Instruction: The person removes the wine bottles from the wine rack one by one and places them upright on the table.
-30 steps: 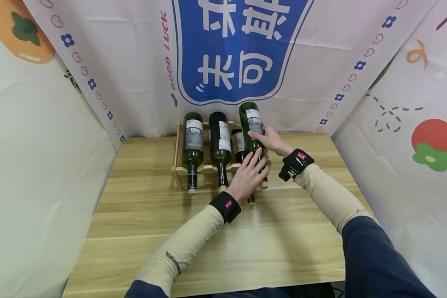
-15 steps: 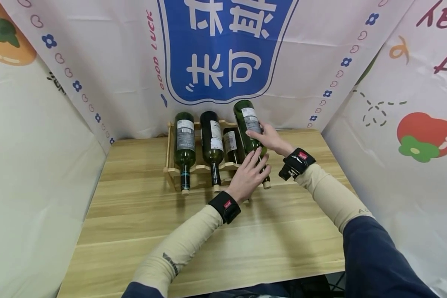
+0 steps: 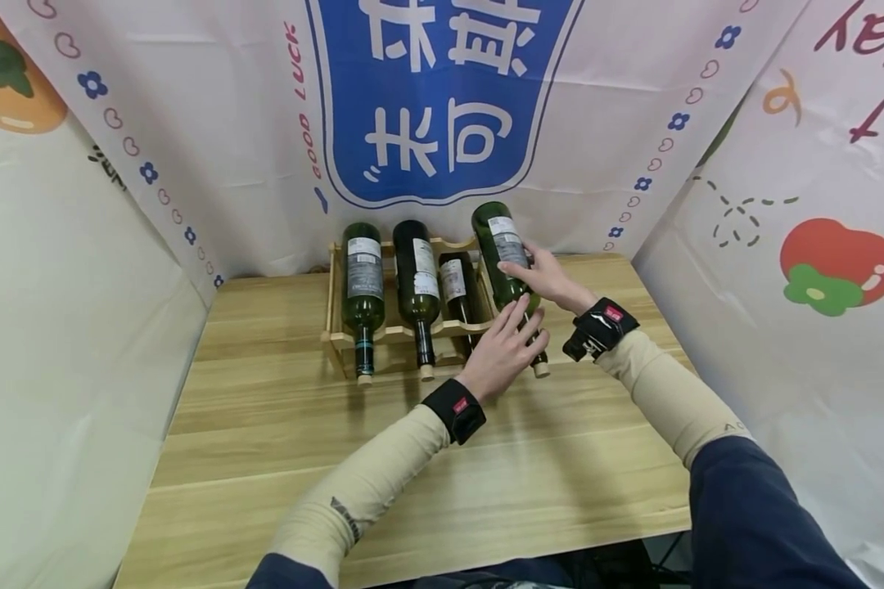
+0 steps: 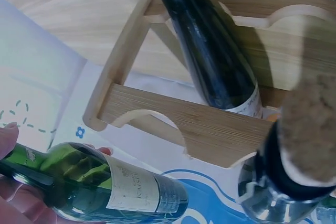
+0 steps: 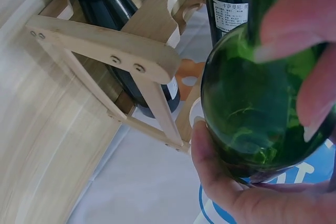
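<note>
In the head view a green wine bottle [image 3: 495,225] tilts at the right end of the wooden wine rack [image 3: 394,336], base toward the back wall and corked neck toward me. My right hand [image 3: 551,281] grips its body, thumb across the near side. My left hand [image 3: 502,353] holds the neck, fingers spread over it; the left wrist view shows them around the neck of the green bottle [image 4: 136,186]. From the right wrist, the fingers curve around the bottle's rounded shoulder [image 5: 247,114], beside the rack's end [image 5: 105,51].
Two wine bottles lie on the rack's upper level, a green one [image 3: 363,274] at the left and a darker one [image 3: 416,270] beside it. Another dark bottle [image 3: 457,282] lies lower. A printed cloth [image 3: 265,164] hangs behind the wooden table [image 3: 265,458].
The head view has shifted slightly. Both hands and the green bottle have moved right relative to the rack, uncovering more of the lower dark bottle.
</note>
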The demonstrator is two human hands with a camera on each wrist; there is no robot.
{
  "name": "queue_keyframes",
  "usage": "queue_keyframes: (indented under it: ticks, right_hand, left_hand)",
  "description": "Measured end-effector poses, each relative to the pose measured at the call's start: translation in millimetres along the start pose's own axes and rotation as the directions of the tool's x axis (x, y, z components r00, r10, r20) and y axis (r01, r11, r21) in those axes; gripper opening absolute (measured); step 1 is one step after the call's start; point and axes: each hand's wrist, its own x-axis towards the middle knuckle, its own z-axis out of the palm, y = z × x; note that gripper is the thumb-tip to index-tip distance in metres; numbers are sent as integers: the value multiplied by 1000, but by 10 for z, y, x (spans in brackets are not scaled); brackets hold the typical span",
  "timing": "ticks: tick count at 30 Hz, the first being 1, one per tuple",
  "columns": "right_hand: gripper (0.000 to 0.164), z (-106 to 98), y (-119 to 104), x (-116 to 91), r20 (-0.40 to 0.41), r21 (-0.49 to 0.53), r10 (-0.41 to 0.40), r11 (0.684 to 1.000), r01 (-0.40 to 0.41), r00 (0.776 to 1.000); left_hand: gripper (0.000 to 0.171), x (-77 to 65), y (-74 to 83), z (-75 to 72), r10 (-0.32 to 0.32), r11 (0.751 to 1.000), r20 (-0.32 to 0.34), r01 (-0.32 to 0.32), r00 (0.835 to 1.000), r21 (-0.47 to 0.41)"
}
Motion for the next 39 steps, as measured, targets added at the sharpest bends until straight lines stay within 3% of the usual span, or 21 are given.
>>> queue_keyframes:
  ticks: [7,39]
  right_hand:
    - [70,-69,6,-95,-18,-16,-20,1000,19,1000]
    - [77,-411,190,-251,-37,-46,57,997,-58,998]
  left_hand:
    - [40,50,68,-35,16,999,2,-16,1000,-37]
    - [27,333,289,-20,59,998,3,-59,998,-11]
